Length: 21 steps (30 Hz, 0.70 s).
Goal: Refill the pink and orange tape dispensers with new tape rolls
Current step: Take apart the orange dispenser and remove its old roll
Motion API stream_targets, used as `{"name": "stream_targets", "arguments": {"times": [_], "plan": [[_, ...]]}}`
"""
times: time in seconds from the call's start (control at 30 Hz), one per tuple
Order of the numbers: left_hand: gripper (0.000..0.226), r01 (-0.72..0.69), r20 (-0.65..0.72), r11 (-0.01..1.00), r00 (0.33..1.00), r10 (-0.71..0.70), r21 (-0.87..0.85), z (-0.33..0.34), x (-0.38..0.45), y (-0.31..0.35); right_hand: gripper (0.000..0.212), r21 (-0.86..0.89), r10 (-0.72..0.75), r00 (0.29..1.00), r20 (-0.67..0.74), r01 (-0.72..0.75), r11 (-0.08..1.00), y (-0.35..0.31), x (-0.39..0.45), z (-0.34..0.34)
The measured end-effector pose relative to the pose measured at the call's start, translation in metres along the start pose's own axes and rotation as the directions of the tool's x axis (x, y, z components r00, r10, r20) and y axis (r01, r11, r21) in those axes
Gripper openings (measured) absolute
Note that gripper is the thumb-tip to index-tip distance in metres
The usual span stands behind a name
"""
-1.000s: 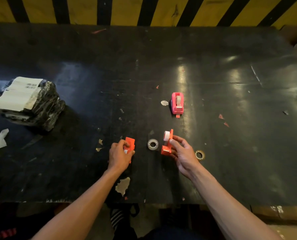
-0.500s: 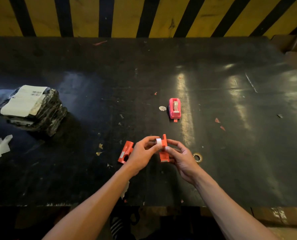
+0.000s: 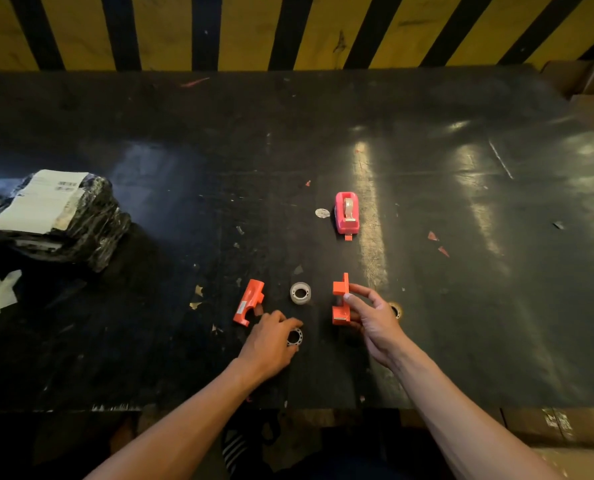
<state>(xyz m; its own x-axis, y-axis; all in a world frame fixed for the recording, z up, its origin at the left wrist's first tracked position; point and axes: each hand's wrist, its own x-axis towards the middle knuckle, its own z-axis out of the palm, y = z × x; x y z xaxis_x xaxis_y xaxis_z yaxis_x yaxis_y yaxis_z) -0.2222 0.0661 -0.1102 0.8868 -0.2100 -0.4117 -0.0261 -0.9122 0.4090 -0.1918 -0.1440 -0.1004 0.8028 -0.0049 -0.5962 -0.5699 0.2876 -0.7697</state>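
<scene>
An empty core (image 3: 294,337) is pinched by the left hand (image 3: 271,344) beside the new tape roll (image 3: 300,292); the orange dispenser half (image 3: 340,303), gripped by the right hand (image 3: 375,320), could be tipped if squeezed unevenly

Both forearms reach forward over the table; the left hand (image 3: 271,336) curls closed, palm down, while the right hand (image 3: 371,315) pinches with thumb and forefinger.

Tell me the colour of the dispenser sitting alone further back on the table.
Pink, the pink dispenser; clearest in the head view.

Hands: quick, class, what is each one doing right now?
Left hand: closed on a small ring-shaped spool.
Right hand: holding the orange dispenser half.
</scene>
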Motion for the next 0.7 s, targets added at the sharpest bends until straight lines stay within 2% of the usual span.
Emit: {"name": "stream_targets", "arguments": {"times": [0.07, 0.2, 0.33, 0.53, 0.63, 0.7], "plan": [[0.059, 0.011, -0.022, 1.000, 1.000, -0.011, -0.020, -0.007, 0.004, 0.004, 0.031, -0.005, 0.007, 1.000, -0.009, -0.007, 1.000, 0.000, 0.000, -0.003], [0.056, -0.052, -0.152, 0.997, 0.987, 0.042, -0.063, -0.024, 0.024, 0.012, 0.028, -0.008, 0.001, 1.000, -0.029, -0.002, 1.000, -0.005, -0.002, -0.007], [0.063, 0.064, -0.055, 0.991, 0.996, -0.071, -0.117, -0.037, 0.055, 0.022, 0.028, 0.000, -0.012, 0.999, -0.036, 0.012, 1.000, -0.009, -0.005, -0.010], [0.049, -0.026, 0.148, 0.994, 0.989, 0.011, 0.102, -0.051, 0.081, 0.027, 0.026, -0.001, -0.026, 0.999, -0.045, 0.026, 1.000, -0.013, -0.011, -0.015], [0.035, -0.028, 0.126, 0.989, 0.992, 0.010, 0.143, -0.053, 0.083, 0.021, 0.024, -0.002, -0.014, 0.999, -0.045, 0.014, 1.000, -0.012, -0.014, -0.017], [0.027, 0.010, 0.069, 0.997, 0.998, -0.016, 0.077, -0.049, 0.081, 0.016, 0.026, 0.003, -0.009, 0.999, -0.046, 0.009, 1.000, -0.009, -0.013, -0.018]]}}
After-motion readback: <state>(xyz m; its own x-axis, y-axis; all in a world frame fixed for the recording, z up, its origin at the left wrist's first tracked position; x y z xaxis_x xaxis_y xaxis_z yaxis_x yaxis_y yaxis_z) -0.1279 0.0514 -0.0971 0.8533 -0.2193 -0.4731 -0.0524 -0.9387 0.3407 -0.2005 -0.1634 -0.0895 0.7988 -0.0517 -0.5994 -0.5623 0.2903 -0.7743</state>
